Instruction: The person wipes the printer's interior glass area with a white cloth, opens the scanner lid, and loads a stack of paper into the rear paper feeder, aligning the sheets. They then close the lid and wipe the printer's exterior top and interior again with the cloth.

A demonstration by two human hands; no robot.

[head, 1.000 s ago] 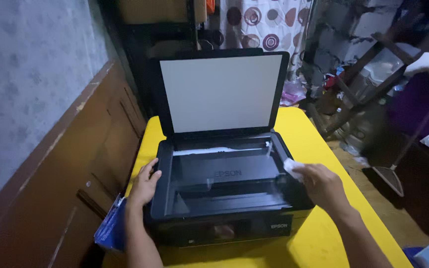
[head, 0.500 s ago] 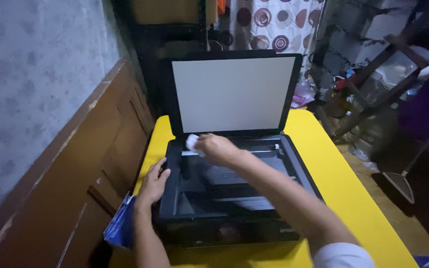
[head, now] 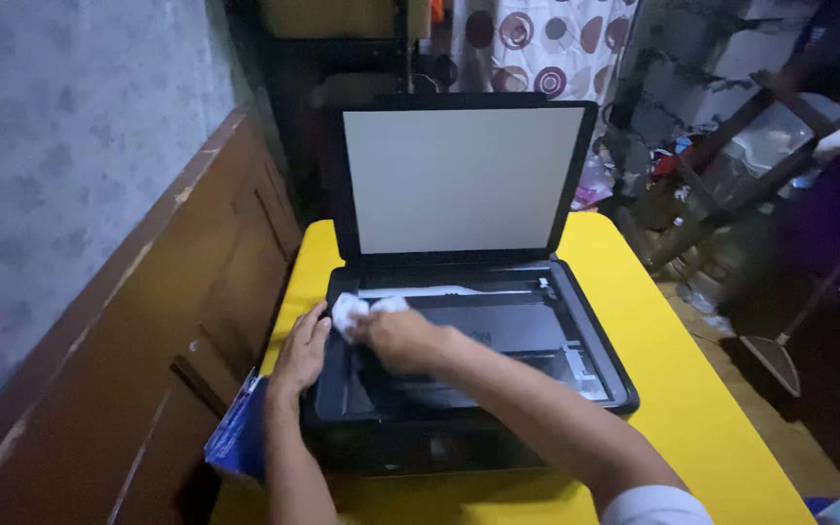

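A black flatbed printer sits on a yellow table with its scanner lid raised, white underside facing me. My right hand reaches across the scanner glass and is closed on a crumpled white tissue, pressed at the glass's near-left corner. My left hand rests flat on the printer's left edge, fingers apart, holding nothing.
A brown wooden panel runs along the left, close to the table. A blue box pokes out at the table's left edge. Clutter, a folding wooden frame and a broom stand on the right. A patterned curtain hangs behind.
My right hand, with the tissue, has swept from the printer's right side across the glass to its left corner. The left hand has stayed on the left edge.
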